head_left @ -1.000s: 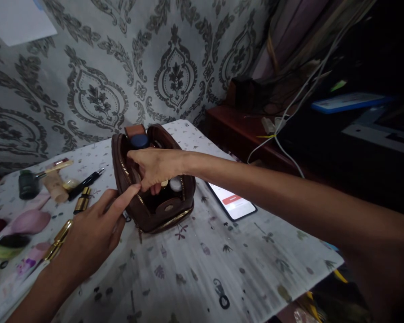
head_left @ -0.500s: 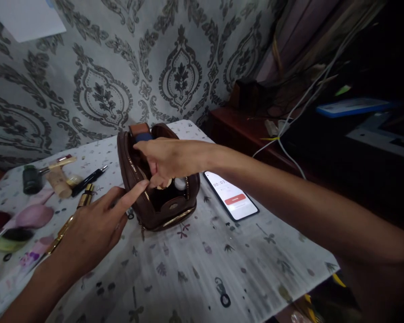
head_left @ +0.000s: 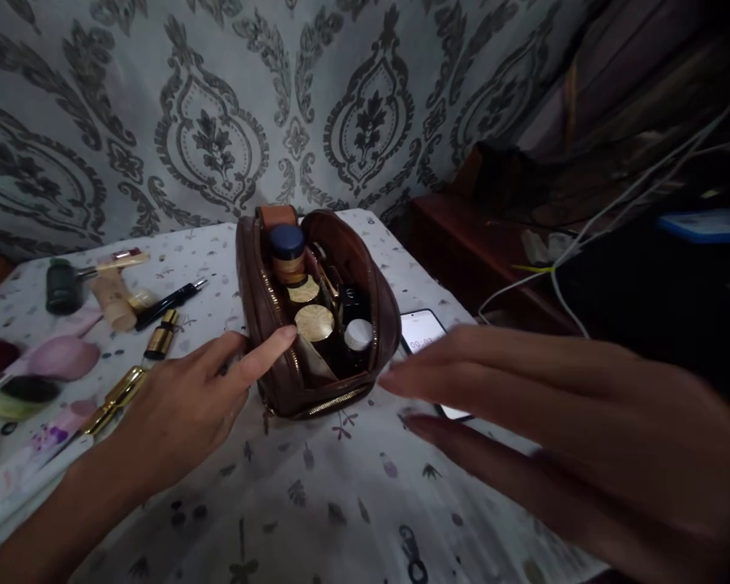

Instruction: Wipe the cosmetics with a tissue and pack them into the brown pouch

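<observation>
A brown zip-top toiletry bag (head_left: 273,397) stands unzipped on the table. Inside it I see a jar with a dark blue lid (head_left: 288,243), two gold-topped containers, one of them a round gold lid (head_left: 315,323), a white cap (head_left: 360,334) and a black cap (head_left: 353,300). My left hand (head_left: 186,405) holds the bag's near left side, one digit over the zipper edge and the other fingers against the outer wall. To the right of the bag, my right hand (head_left: 560,430) is raised with fingers stretched out and slightly blurred; nothing shows in it.
A phone (head_left: 422,328) with its screen lit lies right of the bag, partly behind my right hand. Cosmetics lie to the left: a black pen-like tube (head_left: 170,304), a beige tube (head_left: 114,300), a gold tube (head_left: 117,397), a pink brush (head_left: 64,357). White cables (head_left: 553,272) hang at right.
My right hand has come out of the bag and back toward me on the right, uncovering the containers inside. The left hand stays on the bag's side. The view has shifted slightly.
</observation>
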Demonstrator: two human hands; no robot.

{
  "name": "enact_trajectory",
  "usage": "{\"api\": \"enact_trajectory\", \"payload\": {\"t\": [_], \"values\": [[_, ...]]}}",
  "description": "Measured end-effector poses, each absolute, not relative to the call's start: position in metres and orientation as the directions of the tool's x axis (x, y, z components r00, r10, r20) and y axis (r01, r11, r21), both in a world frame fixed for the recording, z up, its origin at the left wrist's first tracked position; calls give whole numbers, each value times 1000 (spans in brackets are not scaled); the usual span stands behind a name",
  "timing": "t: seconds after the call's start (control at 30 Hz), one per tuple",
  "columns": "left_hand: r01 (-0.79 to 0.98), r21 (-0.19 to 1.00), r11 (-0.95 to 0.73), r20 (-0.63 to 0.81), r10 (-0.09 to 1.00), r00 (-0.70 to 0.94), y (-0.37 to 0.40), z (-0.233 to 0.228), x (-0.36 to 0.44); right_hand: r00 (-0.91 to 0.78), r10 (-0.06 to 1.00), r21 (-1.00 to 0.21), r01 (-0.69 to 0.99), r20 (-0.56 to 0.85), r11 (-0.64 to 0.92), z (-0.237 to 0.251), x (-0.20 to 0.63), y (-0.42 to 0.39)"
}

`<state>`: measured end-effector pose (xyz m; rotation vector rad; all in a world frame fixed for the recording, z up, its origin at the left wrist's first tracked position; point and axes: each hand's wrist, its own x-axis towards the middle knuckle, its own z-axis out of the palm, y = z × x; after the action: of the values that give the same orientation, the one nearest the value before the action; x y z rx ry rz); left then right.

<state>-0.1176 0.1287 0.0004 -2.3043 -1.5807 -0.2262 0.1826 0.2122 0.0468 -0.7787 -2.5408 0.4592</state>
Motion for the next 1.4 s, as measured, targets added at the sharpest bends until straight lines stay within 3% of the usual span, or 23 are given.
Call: {"api": "enact_trajectory", "payload": {"t": [0.1,0.2,0.3,0.43,0.53,0.77,0.97,1.27,1.4], "values": [[923,-188,-334,314,871,379,130,0,-118,-861,419,-332,321,288,887,55,150,222],[922,-197,-332,322,867,381,130,0,-118,-952,277,-236,241,133,942,64,122,232],[922,-196,-335,328,864,383,130,1,-117,-985,171,-226,167,-4,960,67,104,242],[919,-200,-341,344,853,392,130,1,-117,-994,87,-277,101,-63,955,65,90,256],[915,-204,-349,369,838,402,131,0,-117,-996,76,-310,87,-46,947,66,83,264],[915,-170,-365,382,832,403,131,-1,-118,-983,184,-364,167,11,916,66,73,275],[918,-175,-357,391,830,398,131,0,-117,-974,211,-414,159,82,896,67,65,283],[917,-176,-357,388,831,398,131,1,-114,-964,199,-397,114,178,911,57,61,288],[921,-180,-346,372,843,389,130,1,-114,-975,147,-424,63,169,903,54,58,291]]}}
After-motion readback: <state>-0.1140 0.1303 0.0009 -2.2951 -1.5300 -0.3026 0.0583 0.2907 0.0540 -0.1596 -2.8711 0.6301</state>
